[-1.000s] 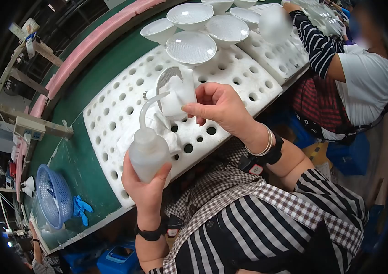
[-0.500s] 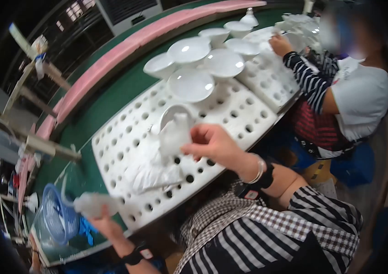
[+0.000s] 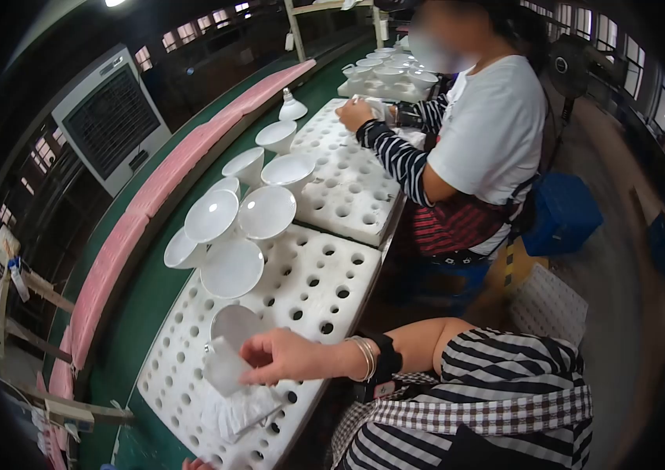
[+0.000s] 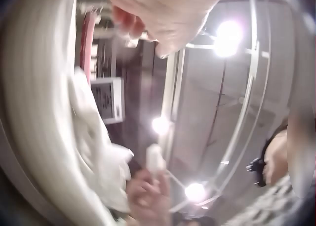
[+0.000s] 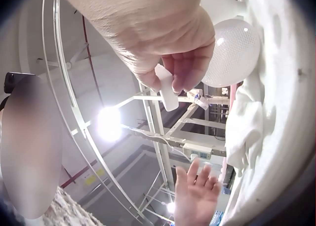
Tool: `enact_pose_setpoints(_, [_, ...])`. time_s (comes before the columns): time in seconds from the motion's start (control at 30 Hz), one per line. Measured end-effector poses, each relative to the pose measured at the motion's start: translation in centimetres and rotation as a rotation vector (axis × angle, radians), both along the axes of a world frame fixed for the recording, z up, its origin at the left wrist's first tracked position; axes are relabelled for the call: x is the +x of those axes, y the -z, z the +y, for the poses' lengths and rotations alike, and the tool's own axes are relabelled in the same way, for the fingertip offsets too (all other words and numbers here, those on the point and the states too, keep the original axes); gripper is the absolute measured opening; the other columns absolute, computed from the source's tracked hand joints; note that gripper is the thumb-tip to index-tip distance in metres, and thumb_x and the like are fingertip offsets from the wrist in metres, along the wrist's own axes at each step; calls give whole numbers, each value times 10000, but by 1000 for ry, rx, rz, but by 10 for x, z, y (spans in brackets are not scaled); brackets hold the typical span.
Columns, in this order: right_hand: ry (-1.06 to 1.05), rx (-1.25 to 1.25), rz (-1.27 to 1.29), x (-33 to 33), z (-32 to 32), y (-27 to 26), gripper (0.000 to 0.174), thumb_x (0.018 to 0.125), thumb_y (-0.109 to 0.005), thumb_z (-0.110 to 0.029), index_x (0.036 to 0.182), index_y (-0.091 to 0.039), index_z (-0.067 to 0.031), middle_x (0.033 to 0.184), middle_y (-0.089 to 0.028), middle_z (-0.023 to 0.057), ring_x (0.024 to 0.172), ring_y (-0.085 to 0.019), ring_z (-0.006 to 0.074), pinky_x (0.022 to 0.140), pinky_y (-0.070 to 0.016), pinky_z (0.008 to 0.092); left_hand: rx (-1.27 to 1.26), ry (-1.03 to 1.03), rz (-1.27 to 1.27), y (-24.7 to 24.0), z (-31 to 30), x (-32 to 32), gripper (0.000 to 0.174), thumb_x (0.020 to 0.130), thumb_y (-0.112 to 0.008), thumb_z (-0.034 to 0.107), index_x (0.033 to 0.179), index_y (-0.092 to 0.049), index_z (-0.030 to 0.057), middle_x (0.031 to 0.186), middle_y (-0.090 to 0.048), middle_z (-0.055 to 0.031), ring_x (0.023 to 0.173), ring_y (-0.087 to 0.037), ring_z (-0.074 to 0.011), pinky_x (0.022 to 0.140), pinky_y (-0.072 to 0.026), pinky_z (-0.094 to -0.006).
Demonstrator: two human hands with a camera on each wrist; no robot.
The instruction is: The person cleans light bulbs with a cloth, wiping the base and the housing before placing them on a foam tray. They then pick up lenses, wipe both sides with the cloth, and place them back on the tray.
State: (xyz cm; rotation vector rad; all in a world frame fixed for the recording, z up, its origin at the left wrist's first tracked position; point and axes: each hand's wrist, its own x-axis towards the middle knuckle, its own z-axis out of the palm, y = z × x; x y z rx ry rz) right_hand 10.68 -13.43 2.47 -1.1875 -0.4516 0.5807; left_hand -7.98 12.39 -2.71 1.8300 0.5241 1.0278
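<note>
My right hand (image 3: pixel 289 356) pinches a folded piece of white cloth (image 3: pixel 224 374) between thumb and fingers. In the right wrist view, the cloth's end (image 5: pixel 168 92) sticks out below the fingertips. Right beside that hand, a reflector bulb (image 3: pixel 234 321) rests in the foam board, its textured face (image 5: pixel 232 53) showing from the right wrist. Crumpled white cloth (image 3: pixel 242 411) lies on the board just nearer to me. Only fingertips of my left hand (image 3: pixel 198 465) reach into the bottom of the head view. From the right wrist, the left hand (image 5: pixel 197 199) appears with fingers extended and nothing in it.
Several reflector bulbs (image 3: pixel 230 268) stand grouped at the far end of the holed white foam board (image 3: pixel 313 274). A second foam board (image 3: pixel 348 184) adjoins it, where another person (image 3: pixel 489 133) works at the right. A pink padded rail (image 3: pixel 168 168) borders the green tabletop (image 3: pixel 125 313).
The left hand swung down and left with the squeeze bottle, and now shows without it. The right hand kept the cloth near the bulb. The head view turned toward the right.
</note>
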Motion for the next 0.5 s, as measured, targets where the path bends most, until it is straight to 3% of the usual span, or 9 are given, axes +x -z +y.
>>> enact_pose_setpoints(0.03, [-52, -33, -13, -2, 1, -3, 276, 864, -736, -183, 1018, -608, 8, 807, -633, -11, 707, -566, 35, 628, -472, 196, -251, 290, 97, -17, -32, 14, 486, 941, -624, 162, 1356, -442, -14, 1114, -602, -157, 835, -604, -203, 751, -513, -316])
enact_pose_setpoints(0.1, [-52, 48, -69, -8, 11, 3, 306, 857, -740, -213, 978, -587, 22, 757, -625, 13, 617, -551, 61, 546, -464, 218, -568, 563, -6, -24, -63, 34, 448, 958, -577, 144, 1356, -436, -3, 1066, -615, -150, 767, -593, -177, 673, -500, -286])
enact_pose_setpoints(0.13, [-63, 65, -67, -11, 12, 4, 302, 858, -737, -219, 981, -594, 16, 756, -625, 11, 625, -553, 59, 548, -457, 211, -564, 576, -17, -27, -71, 45, 448, 958, -577, 144, 1356, -436, -3, 1066, -615, -150, 767, -593, -177, 673, -500, -286])
enact_pose_setpoints(0.2, [-55, 55, -97, -14, 11, 2, 292, 859, -735, -214, 982, -598, 13, 759, -628, 13, 627, -554, 60, 556, -456, 212, -839, 643, -155, -33, -85, 60, 361, 957, -555, 103, 1294, -468, 10, 972, -626, -126, 736, -593, -178, 635, -497, -281])
enact_pose_setpoints(0.3, [-64, 25, -126, -15, 9, 3, 257, 867, -719, -190, 989, -610, 8, 778, -643, 22, 634, -558, 62, 576, -458, 217, -884, 571, 33, -56, -99, 69, 262, 951, -543, 72, 1205, -500, 22, 919, -630, -106, 705, -586, -174, 604, -485, -265])
enact_pose_setpoints(0.33, [-84, -8, -110, -14, 7, 4, 266, 860, -724, -198, 998, -615, 2, 772, -644, 26, 645, -563, 69, 592, -464, 230, -934, 508, -7, -52, -101, 72, 186, 943, -544, 46, 1126, -515, 35, 875, -630, -80, 693, -573, -156, 597, -471, -255])
enact_pose_setpoints(0.4, [-109, -40, -84, -15, 5, 4, 275, 853, -729, -206, 1007, -620, -5, 765, -645, 30, 655, -568, 76, 608, -469, 244, -933, 499, 21, -57, -104, 74, 208, 939, -545, 44, 1144, -513, 33, 894, -637, -84, 706, -582, -161, 611, -481, -258])
enact_pose_setpoints(0.47, [-94, -161, -295, -12, -1, -3, 338, 821, -756, -255, 1035, -620, -31, 813, -637, 30, 686, -586, 88, 667, -484, 243, -937, 479, 36, -47, -95, 73, 231, 934, -546, 42, 1163, -511, 31, 913, -643, -87, 720, -590, -165, 624, -491, -261])
enact_pose_setpoints(0.5, [55, -219, -538, -7, -4, -5, 421, 789, -775, -288, 1087, -611, -40, 887, -637, 65, 750, -606, 149, 712, -496, 288, -1039, 572, -73, -25, -74, 73, 285, 932, -578, 101, 1195, -494, 28, 955, -655, -105, 796, -621, -199, 696, -524, -288])
